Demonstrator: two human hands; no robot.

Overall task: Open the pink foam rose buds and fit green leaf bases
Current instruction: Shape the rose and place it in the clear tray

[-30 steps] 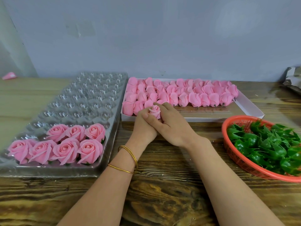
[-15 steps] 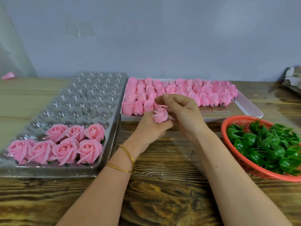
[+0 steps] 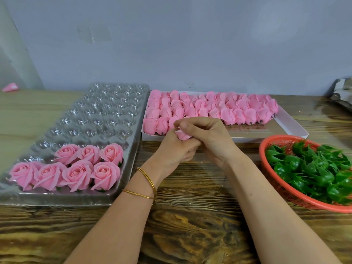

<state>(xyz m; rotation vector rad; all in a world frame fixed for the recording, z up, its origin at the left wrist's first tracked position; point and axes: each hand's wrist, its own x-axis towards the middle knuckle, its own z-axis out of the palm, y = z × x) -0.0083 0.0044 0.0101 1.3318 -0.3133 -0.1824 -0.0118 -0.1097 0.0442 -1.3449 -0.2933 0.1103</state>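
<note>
The bud in hand (image 3: 183,135) sat between the two hands, just in front of the near wall of the white box (image 3: 297,128) and above the wooden table (image 3: 190,235). The left hand (image 3: 177,151) gripped it from below, fingers curled round its lower half, so the base was hidden in the fist and only the pink top showed. The bud seemed to stand roughly upright, tip up and slightly away from the person, though its exact tilt could not be told. The right hand (image 3: 211,138) came in from the right and over the top, its fingertips (image 3: 184,127) bent down onto the outer petals, apparently pinching one to peel it back. That was what the coming move likely turned on: the petals lay straight under the right fingertips, while the left hand was placed to turn the bud beneath them. The green leaf bases (image 3: 308,168) lay in the orange basket (image 3: 266,149) well to the right — nearer the right hand, which would probably make that reach. Finished roses (image 3: 76,168) filled the near cups of the clear tray (image 3: 106,119) on the left, the left hand's side.
</note>
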